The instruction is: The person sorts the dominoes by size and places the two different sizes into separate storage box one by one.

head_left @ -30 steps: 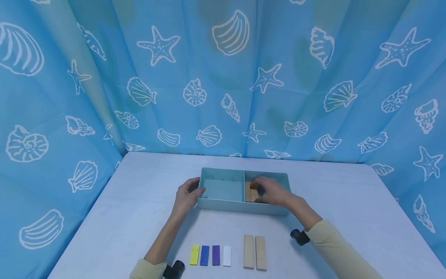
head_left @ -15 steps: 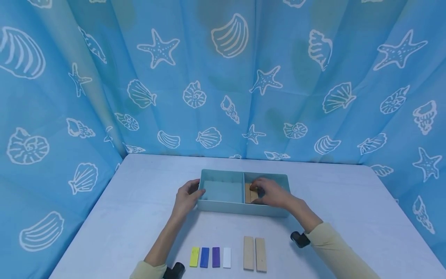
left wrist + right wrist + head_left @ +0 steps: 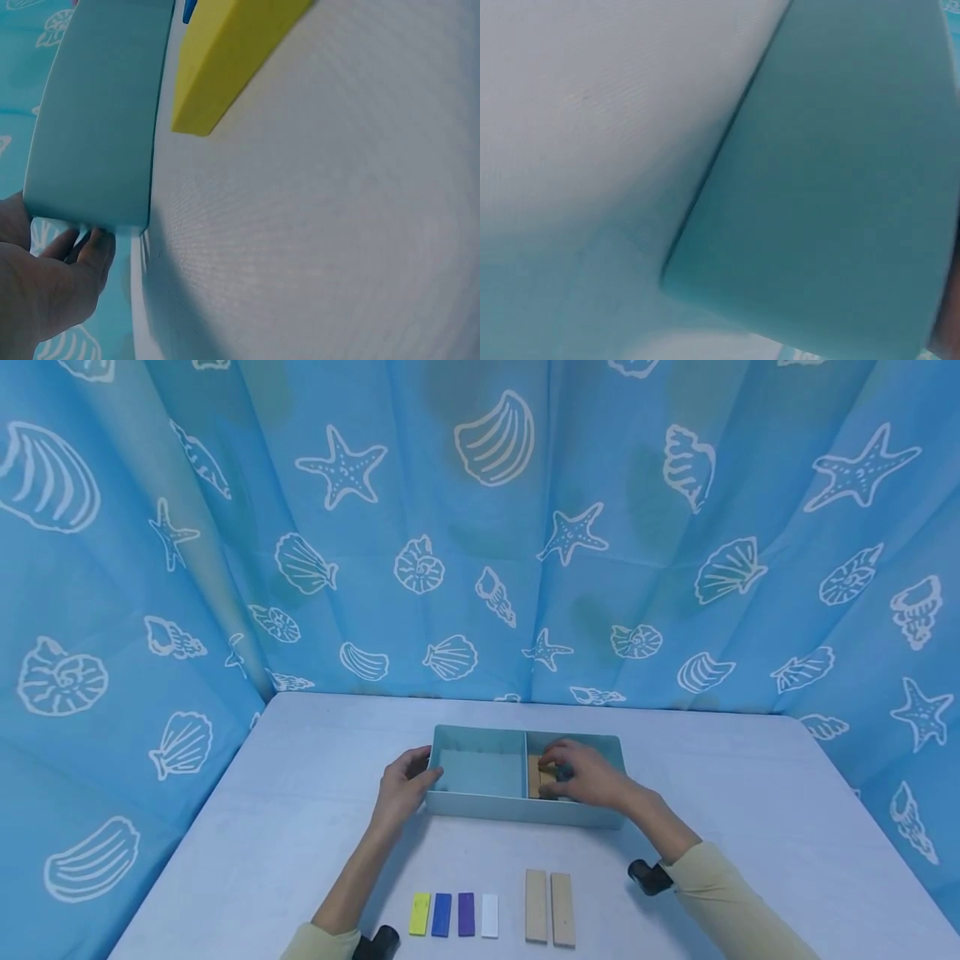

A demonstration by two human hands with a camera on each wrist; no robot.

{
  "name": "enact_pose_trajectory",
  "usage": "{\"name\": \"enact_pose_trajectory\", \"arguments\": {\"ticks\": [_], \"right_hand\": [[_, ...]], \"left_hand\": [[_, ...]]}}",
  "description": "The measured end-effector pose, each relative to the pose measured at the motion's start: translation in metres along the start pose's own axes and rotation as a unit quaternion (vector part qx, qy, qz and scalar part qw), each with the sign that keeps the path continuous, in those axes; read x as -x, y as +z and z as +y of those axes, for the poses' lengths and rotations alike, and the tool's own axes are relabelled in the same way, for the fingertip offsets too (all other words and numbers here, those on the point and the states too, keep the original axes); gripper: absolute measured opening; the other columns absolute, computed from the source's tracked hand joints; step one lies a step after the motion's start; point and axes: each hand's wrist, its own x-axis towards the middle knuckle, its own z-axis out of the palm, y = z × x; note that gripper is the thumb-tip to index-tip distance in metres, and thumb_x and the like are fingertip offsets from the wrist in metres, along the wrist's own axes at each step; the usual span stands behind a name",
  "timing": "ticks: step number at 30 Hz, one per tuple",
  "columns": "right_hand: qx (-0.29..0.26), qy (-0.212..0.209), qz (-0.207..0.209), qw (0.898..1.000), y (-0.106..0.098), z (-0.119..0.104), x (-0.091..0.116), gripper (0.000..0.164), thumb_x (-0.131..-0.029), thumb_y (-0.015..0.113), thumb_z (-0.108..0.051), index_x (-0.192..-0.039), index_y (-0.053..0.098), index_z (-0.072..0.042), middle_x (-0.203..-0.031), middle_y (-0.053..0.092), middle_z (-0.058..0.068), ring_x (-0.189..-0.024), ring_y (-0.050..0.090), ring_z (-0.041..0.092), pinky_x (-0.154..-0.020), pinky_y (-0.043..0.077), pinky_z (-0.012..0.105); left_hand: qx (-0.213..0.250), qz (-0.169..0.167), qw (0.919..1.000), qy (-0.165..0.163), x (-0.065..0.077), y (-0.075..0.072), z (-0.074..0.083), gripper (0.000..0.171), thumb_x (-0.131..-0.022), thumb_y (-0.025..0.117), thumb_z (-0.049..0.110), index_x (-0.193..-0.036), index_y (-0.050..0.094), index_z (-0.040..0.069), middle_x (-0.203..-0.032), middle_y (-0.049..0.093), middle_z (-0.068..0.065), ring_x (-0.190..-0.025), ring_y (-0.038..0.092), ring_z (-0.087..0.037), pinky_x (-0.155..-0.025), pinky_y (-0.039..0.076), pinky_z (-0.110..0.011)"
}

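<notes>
A teal box (image 3: 480, 806) with two compartments stands on the table. My left hand (image 3: 401, 783) grips its left end, thumb over the rim and fingers on the outside; the left wrist view shows the fingers against the end wall (image 3: 90, 112). My right hand (image 3: 588, 774) reaches into the right compartment, its thumb and fingertips at the two ends of a wooden block (image 3: 548, 775). Another wooden block (image 3: 533, 777) lies beside it along the divider. The hand covers the rest of that compartment. In the right wrist view the box's wall (image 3: 832, 180) hides the fingers.
In front of the box lie a yellow block (image 3: 419, 914), a blue block (image 3: 441, 915), a purple block (image 3: 466, 915) and a white block (image 3: 490, 916) in a row. Two longer wooden blocks (image 3: 536, 906) lie to their right. A shell-patterned curtain (image 3: 480, 543) surrounds the table.
The right hand's thumb and fingertips have shifted slightly at the wooden block in the compartment. The left hand stays on the box. The head view has tilted a little.
</notes>
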Motion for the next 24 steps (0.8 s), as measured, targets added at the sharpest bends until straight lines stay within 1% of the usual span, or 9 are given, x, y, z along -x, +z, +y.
{"name": "enact_pose_trajectory", "arguments": {"ticks": [2,4,8,10,14,16,19,21,24], "right_hand": [[-0.01,-0.006,0.004,1.0,-0.004,-0.001,0.002,0.037,-0.082,0.071,-0.027,-0.113,0.063,-0.01,-0.118,0.055,0.005,-0.106,0.054,0.025,-0.087,0.049,0.04],[-0.023,-0.016,0.01,1.0,-0.009,-0.002,0.003,0.037,-0.083,0.07,-0.027,-0.114,0.062,-0.008,-0.121,0.053,0.008,-0.107,0.054,0.027,-0.086,0.05,0.04],[-0.045,-0.017,0.022,0.999,-0.024,-0.014,0.008,0.039,-0.084,0.07,-0.027,-0.116,0.061,-0.006,-0.13,0.048,0.013,-0.109,0.053,0.03,-0.085,0.05,0.039],[-0.041,-0.016,0.031,0.999,-0.032,-0.023,0.01,0.041,-0.083,0.07,-0.028,-0.117,0.061,-0.007,-0.132,0.046,0.012,-0.11,0.053,0.03,-0.085,0.051,0.039],[-0.021,-0.019,0.051,0.998,-0.047,-0.04,0.018,0.04,-0.082,0.071,-0.031,-0.116,0.061,-0.013,-0.132,0.048,0.007,-0.107,0.055,0.026,-0.082,0.052,0.039],[-0.014,-0.023,0.056,0.998,-0.052,-0.047,0.025,0.039,-0.082,0.071,-0.033,-0.116,0.061,-0.016,-0.132,0.049,0.005,-0.106,0.055,0.023,-0.081,0.052,0.037],[-0.004,-0.024,0.055,0.998,-0.056,-0.058,0.038,0.04,-0.081,0.071,-0.036,-0.116,0.06,-0.021,-0.132,0.048,0.003,-0.105,0.056,0.019,-0.078,0.052,0.03],[0.002,-0.027,0.048,0.999,-0.056,-0.065,0.049,0.041,-0.08,0.072,-0.036,-0.117,0.06,-0.022,-0.134,0.047,0.002,-0.104,0.056,0.017,-0.077,0.052,0.027],[0.013,-0.028,0.042,0.999,-0.057,-0.075,0.068,0.042,-0.079,0.072,-0.039,-0.117,0.059,-0.027,-0.134,0.046,-0.002,-0.104,0.055,0.014,-0.076,0.051,0.025]], "left_hand": [[0.0,-0.002,1.0,0.0,0.0,0.0,0.0,0.046,-0.085,0.064,0.017,-0.128,0.053,0.005,-0.126,0.055,-0.015,-0.117,0.05,-0.03,-0.098,0.039,-0.048],[0.001,-0.001,1.0,0.001,0.0,0.0,0.0,0.046,-0.085,0.064,0.016,-0.128,0.053,0.005,-0.125,0.056,-0.015,-0.117,0.051,-0.03,-0.098,0.039,-0.048],[0.005,-0.003,1.0,0.002,0.0,0.0,0.0,0.045,-0.086,0.063,0.016,-0.128,0.053,0.005,-0.126,0.055,-0.015,-0.116,0.051,-0.03,-0.097,0.04,-0.048],[0.009,-0.004,1.0,0.003,0.0,0.0,0.0,0.045,-0.086,0.063,0.016,-0.128,0.053,0.004,-0.126,0.055,-0.015,-0.117,0.05,-0.03,-0.097,0.04,-0.048],[0.013,-0.006,0.9998,0.012,-0.002,-0.001,0.001,0.046,-0.086,0.063,0.016,-0.128,0.052,0.003,-0.126,0.054,-0.016,-0.117,0.05,-0.031,-0.097,0.04,-0.048],[0.013,-0.002,0.9998,0.017,-0.003,-0.001,0.001,0.046,-0.085,0.063,0.016,-0.128,0.052,0.002,-0.125,0.055,-0.017,-0.116,0.05,-0.031,-0.096,0.04,-0.048],[0.013,0.0,0.9997,0.021,-0.003,-0.002,0.0,0.046,-0.085,0.063,0.017,-0.128,0.052,0.003,-0.125,0.055,-0.016,-0.115,0.051,-0.032,-0.096,0.041,-0.048],[0.01,0.002,0.9998,0.016,-0.002,-0.002,0.0,0.045,-0.085,0.063,0.017,-0.127,0.053,0.004,-0.124,0.056,-0.015,-0.115,0.051,-0.031,-0.096,0.041,-0.048],[0.011,-0.005,0.9999,0.01,-0.001,-0.002,-0.002,0.045,-0.085,0.064,0.017,-0.127,0.054,0.005,-0.124,0.056,-0.015,-0.116,0.051,-0.031,-0.096,0.04,-0.048]]}}
